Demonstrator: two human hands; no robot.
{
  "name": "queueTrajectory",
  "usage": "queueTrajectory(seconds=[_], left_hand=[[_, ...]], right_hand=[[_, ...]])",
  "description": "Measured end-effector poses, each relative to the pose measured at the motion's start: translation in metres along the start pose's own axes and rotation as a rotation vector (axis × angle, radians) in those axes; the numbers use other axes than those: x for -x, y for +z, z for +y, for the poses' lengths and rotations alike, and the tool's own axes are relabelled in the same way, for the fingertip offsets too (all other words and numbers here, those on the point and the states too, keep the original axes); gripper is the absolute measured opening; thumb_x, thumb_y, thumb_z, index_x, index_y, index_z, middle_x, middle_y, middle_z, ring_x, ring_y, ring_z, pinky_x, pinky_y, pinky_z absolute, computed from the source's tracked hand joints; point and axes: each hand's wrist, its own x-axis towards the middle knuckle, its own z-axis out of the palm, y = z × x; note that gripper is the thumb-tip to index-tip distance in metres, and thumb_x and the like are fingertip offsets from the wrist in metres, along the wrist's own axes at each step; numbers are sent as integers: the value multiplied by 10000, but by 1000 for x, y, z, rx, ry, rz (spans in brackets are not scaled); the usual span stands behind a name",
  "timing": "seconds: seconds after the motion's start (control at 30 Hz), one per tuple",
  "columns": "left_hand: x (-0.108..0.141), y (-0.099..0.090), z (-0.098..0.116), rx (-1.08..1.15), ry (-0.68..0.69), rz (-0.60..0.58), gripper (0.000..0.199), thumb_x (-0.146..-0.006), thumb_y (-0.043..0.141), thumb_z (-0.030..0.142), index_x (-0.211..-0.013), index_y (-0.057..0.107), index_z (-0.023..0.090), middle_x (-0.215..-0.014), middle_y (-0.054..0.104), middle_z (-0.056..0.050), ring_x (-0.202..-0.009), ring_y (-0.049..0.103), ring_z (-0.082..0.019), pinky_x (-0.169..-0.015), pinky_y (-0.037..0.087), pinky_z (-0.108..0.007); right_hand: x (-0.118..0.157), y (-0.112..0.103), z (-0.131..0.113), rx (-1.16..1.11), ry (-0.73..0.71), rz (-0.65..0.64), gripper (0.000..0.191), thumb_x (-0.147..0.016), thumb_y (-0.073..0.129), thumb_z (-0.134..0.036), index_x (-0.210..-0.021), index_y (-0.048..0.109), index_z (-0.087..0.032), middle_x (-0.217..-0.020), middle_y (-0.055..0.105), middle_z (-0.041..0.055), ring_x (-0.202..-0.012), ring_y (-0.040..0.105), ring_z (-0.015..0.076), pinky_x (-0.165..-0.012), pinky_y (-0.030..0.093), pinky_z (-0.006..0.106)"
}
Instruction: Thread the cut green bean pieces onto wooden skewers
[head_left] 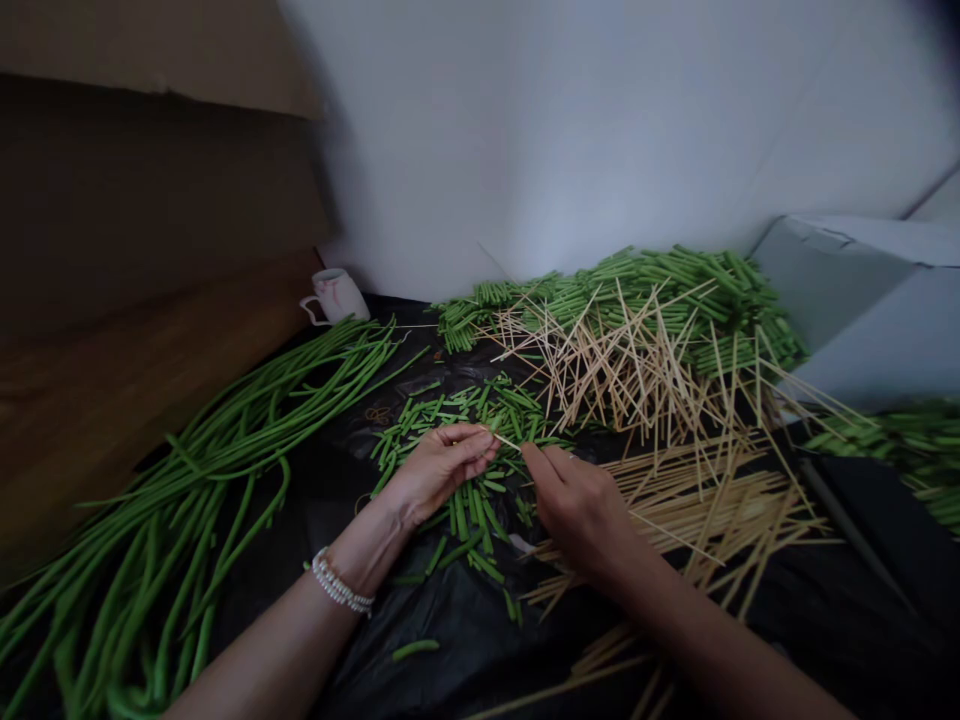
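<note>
Between my two hands runs a thin bamboo skewer (508, 441). My left hand (442, 462), with a beaded bracelet at the wrist, pinches around its tip; whether a piece of bean is also in those fingers is hidden. My right hand (581, 505) is closed around the skewer further along. Below and behind the left hand lies a loose heap of cut green bean pieces (472, 510). Beside and under my right forearm, many bare bamboo skewers (697, 500) are spread out.
Whole long beans (247, 430) lie on the left. Bundled bean pieces (645, 280) are stacked along the pale wall, with a tangle of skewers (615, 365) before them. A white mug (339, 297) stands at the back left, a pale box (862, 300) at the right. Black plastic sheeting (420, 610) covers the surface.
</note>
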Motion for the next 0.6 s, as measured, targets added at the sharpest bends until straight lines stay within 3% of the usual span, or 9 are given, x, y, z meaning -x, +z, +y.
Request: queueTrajectory(seconds=[0.2,0.3,0.43,0.5,0.6], left_hand=[[3,5,-8,-79,-13,-57,226,-592,863,217,-750,726,129,-746,715,-22,-703,670,-108,-750,519,-227],[2,3,-5,-145,44,-47,215,-623,844,254,-771,731,147,-771,715,-17,-731,663,-112,-765,507,-236],[2,-4,8,-406,190,-38,218,-690,792,294,-855,741,160,-790,712,-22,-714,624,-113,-719,476,-233],[5,-8,17,-573,221,-102,212,-705,771,287,-873,738,163,-772,695,-18,-685,598,-116,-680,456,-237],[11,-12,28,-904,245,-358,129,-731,711,214,-851,738,174,-799,655,-18,-717,578,-134,-681,439,-253]], right_hand=[[0,5,-4,-18,9,3,259,-882,402,-56,-1006,621,-115,-697,571,18,-557,509,150,-532,355,282],[0,4,-2,-17,7,-26,286,-887,401,-55,-1083,606,-93,-730,598,27,-569,521,144,-539,358,273],[0,0,5,-45,58,-82,275,-885,404,-52,-1049,616,-111,-762,616,33,-613,535,139,-564,353,264],[0,0,9,-31,84,-69,279,-882,409,-54,-1057,617,-117,-764,619,32,-614,529,137,-569,346,265],[1,1,12,2,104,-54,272,-883,427,-78,-1061,625,-134,-745,614,21,-589,508,134,-561,331,269]])
